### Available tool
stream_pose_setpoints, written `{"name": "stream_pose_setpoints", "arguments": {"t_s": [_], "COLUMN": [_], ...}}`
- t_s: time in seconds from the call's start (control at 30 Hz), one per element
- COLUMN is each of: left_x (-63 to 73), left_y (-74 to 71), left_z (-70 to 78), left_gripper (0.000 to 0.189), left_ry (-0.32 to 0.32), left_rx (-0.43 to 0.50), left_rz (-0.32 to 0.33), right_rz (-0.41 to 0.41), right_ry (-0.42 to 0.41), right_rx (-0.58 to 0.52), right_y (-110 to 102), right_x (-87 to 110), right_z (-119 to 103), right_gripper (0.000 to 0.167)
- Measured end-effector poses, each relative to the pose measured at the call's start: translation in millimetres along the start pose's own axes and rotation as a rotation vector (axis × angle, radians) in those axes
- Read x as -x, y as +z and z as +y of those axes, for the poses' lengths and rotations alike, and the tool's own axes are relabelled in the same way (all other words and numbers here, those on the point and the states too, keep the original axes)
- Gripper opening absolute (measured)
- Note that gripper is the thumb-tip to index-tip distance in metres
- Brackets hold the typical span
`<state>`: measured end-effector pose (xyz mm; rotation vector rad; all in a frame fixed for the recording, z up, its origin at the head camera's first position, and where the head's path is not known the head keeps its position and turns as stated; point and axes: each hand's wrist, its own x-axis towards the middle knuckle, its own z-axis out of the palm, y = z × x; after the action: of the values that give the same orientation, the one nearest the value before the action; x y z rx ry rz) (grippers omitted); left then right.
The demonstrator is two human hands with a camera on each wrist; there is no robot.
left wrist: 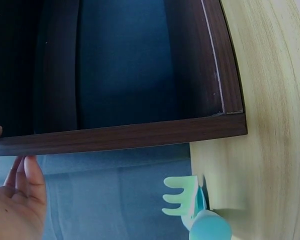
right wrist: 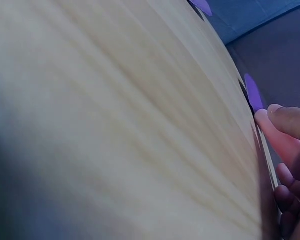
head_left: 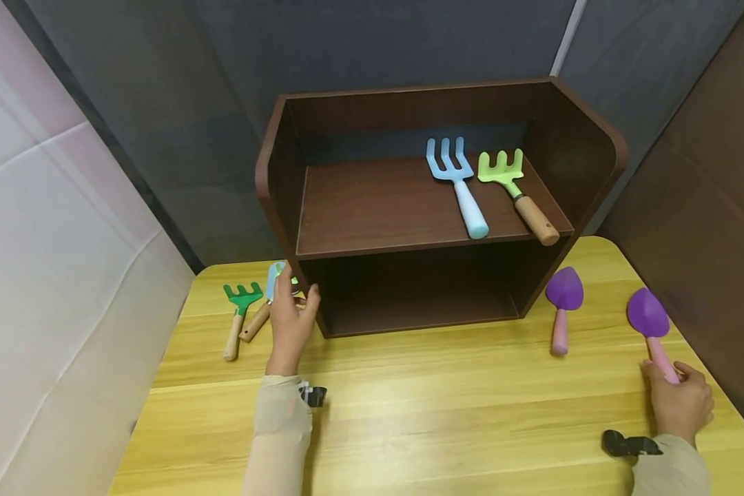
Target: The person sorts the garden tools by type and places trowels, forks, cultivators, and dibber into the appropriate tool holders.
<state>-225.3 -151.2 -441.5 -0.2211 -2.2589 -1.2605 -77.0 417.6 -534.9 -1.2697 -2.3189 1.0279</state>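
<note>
My left hand (head_left: 293, 324) grips the left side panel of a dark brown two-tier shelf (head_left: 372, 207). The left wrist view has the thumb on one face of the panel (left wrist: 120, 138) and the fingers on the other. At the far right, my right hand (head_left: 682, 405) holds a purple trowel (head_left: 647, 313) by its pink handle. The trowel lies low over the table, blade pointing away. Thumb and fingers wrap the handle (right wrist: 280, 141) in the right wrist view. A second purple trowel (head_left: 564, 289) lies between that hand and the shelf.
On the upper tier lie a light blue hand fork (head_left: 469, 207) and a lime green rake (head_left: 536, 219), its wooden handle jutting past the front edge. Left of the shelf are a dark green rake (head_left: 242, 300) and wooden-handled tools (head_left: 257, 322) partly behind my hand. Fabric walls (head_left: 68, 275) enclose the table.
</note>
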Motion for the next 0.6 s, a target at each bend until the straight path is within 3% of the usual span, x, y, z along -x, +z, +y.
{"name": "stream_pose_setpoints", "arguments": {"t_s": [0.6], "left_x": [0.5], "left_y": [-1.5], "left_z": [2.6], "left_gripper": [0.057], "left_ry": [-0.023], "left_rx": [0.008], "left_rz": [-0.025], "right_rz": [0.006], "right_ry": [0.013], "right_rx": [0.02], "right_y": [4.7], "right_x": [-1.1], "right_z": [0.0], "right_gripper": [0.068]}}
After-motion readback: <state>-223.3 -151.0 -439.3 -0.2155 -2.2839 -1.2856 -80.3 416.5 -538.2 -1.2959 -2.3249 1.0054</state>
